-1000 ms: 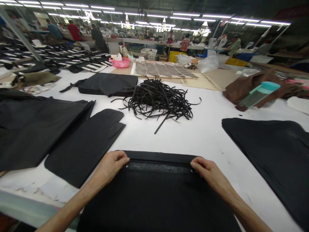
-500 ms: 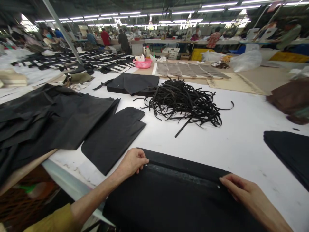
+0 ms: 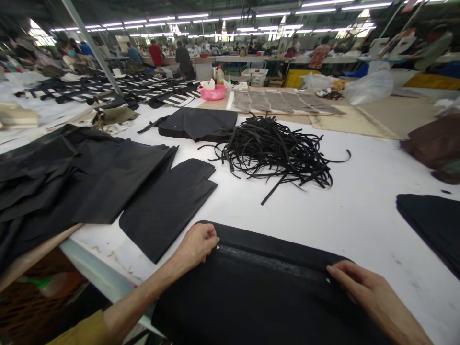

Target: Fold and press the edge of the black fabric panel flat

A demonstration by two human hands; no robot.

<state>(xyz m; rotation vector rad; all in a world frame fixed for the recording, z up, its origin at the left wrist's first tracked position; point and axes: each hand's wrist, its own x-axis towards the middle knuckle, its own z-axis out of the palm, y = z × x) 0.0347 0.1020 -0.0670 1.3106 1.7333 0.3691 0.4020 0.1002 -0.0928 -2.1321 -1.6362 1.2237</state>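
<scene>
Left hand (image 3: pixel 197 245) and right hand (image 3: pixel 362 285) both pinch the black fabric panel's (image 3: pixel 251 297) folded far edge, fingers curled closed; black strip pile (image 3: pixel 276 151) lies beyond the panel.

Panel under the hands: black cloth panel (image 3: pixel 258 297), matt, with a faintly shiny band along the fold.
Strips: heap of black strips (image 3: pixel 276 148), thin, slightly glossy.
Surface: white surface (image 3: pixel 359 225), smooth, scuffed near the edge.
Bowl: pink bowl (image 3: pixel 212 93), glossy plastic.
Bag: clear bag (image 3: pixel 370 86), crinkled plastic film.
</scene>
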